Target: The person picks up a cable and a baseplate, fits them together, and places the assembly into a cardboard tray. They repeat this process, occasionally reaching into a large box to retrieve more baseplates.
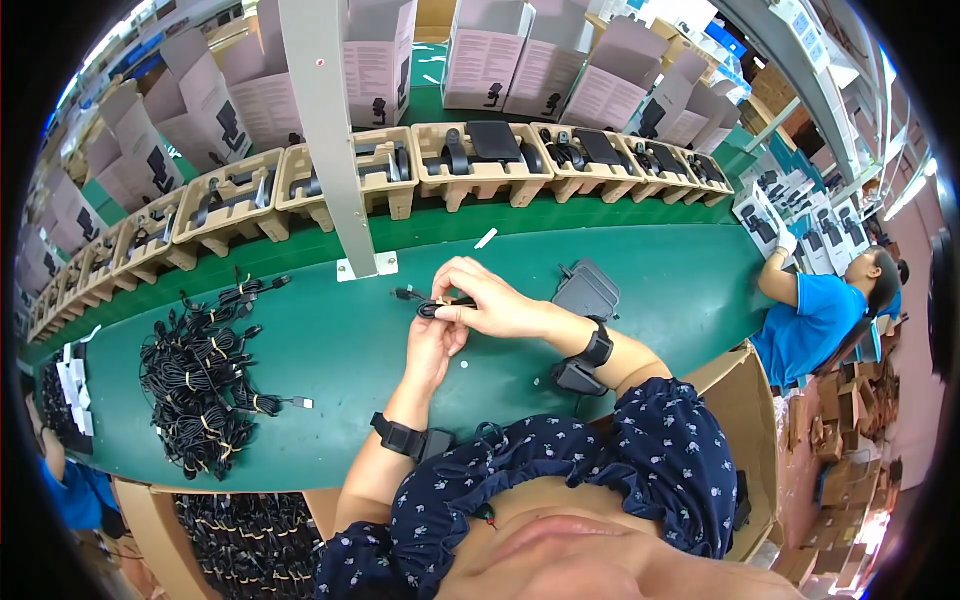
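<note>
Over the middle of the green table I hold a small coiled black cable (460, 303) between both hands. My left hand (430, 348) is below it, its fingers closed at the coil from underneath. From above, my right hand (490, 300) pinches the same coil with thumb and fingers. A black plug (405, 294) sticks out of the coil to the left. On the table to the left lies a heap of bundled black cables (200, 380), several tied with light bands. To the right of my hands rests a flat dark grey rounded-corner piece (588, 291).
Moulded cardboard trays (485, 165) with black parts line a raised ledge behind the green table (400, 455). A metal post (335, 130) stands before them. Open printed boxes (490, 55) stand at the back. A carton of cables (245, 545) sits below left. A co-worker (820, 310) handles boxes at right.
</note>
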### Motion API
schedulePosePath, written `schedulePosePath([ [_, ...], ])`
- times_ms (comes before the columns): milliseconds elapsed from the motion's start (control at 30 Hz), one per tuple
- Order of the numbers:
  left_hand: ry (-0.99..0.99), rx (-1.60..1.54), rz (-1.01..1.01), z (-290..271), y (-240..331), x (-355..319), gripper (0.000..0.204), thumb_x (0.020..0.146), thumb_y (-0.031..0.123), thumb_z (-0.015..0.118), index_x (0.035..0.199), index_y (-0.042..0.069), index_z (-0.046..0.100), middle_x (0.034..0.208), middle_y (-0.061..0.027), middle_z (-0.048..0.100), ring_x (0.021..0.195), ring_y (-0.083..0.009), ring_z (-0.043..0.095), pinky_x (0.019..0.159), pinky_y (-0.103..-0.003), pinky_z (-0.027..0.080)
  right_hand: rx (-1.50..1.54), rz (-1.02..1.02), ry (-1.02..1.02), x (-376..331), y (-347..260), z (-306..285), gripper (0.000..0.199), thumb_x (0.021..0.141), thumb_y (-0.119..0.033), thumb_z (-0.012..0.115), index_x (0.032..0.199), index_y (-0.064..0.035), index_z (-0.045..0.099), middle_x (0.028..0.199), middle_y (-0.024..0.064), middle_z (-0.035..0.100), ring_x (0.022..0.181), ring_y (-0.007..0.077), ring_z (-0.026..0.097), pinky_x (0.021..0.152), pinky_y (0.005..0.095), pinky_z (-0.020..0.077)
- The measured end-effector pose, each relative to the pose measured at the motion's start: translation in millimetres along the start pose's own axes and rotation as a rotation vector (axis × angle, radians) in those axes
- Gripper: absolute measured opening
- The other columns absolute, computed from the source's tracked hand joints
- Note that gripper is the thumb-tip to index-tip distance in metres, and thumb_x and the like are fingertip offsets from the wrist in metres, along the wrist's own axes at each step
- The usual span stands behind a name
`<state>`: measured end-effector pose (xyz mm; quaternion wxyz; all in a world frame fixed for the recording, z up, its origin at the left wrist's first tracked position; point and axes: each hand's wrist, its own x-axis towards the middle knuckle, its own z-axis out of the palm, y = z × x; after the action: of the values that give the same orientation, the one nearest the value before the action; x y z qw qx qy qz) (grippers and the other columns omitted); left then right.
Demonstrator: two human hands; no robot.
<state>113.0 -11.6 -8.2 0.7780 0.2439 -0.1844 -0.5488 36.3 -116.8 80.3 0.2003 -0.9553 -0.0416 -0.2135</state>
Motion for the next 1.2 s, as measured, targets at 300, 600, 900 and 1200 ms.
schedulePosePath([
  [300, 0.022, 0.191, 0.042, 4.1, -5.9, -2.8, 0.012, 0.091, 0.008, 0.041, 0.102, 0.003, 0.038, 0.078, -0.0099, 0.058, 0.059, -0.0135, 0.056, 0.046, -0.02, 0.042, -0.044, 0.388, -0.32, -15.2, 3.5, 1.6, 0.034, 0.087, -0.03, 0.047, 0.111, -0.0062, 0.046, 0.073, 0.0151, 0.063, 0.069, 0.0356, 0.061, 0.063, 0.0413, 0.0487],
  [600, 0.02, 0.442, -0.001, -4.3, -11.2, -0.3, 0.025, 0.088, 0.007, 0.046, 0.112, 0.001, 0.041, 0.077, -0.0067, 0.056, 0.058, -0.0094, 0.052, 0.047, -0.019, 0.04, -0.327, 0.572, 0.304, 44.2, 65.7, -59.9, 0.038, 0.082, -0.037, 0.055, 0.106, -0.0072, 0.057, 0.08, 0.0159, 0.062, 0.077, 0.0317, 0.061, 0.067, 0.0393, 0.0473],
  [900, 0.044, 0.443, -0.011, -3.2, -16.1, -2.3, 0.023, 0.086, 0.001, 0.044, 0.108, 0.003, 0.043, 0.074, -0.0056, 0.055, 0.054, -0.0075, 0.049, 0.042, -0.018, 0.037, -0.632, 0.631, 0.024, 127.1, 118.2, -87.8, 0.037, 0.082, -0.035, 0.051, 0.1, -0.005, 0.06, 0.088, 0.018, 0.063, 0.086, 0.0333, 0.06, 0.074, 0.04, 0.0478],
  [1200, 0.042, 0.448, -0.03, 0.2, -14.6, -5.5, 0.02, 0.087, 0.004, 0.045, 0.106, 0.001, 0.046, 0.075, -0.0057, 0.056, 0.056, -0.0074, 0.05, 0.044, -0.017, 0.038, -1.018, 0.489, -0.409, 152.0, 149.6, -47.8, 0.018, 0.076, -0.013, 0.051, 0.079, -0.0072, 0.068, 0.085, 0.0119, 0.066, 0.08, 0.0261, 0.065, 0.065, 0.0346, 0.0514],
])
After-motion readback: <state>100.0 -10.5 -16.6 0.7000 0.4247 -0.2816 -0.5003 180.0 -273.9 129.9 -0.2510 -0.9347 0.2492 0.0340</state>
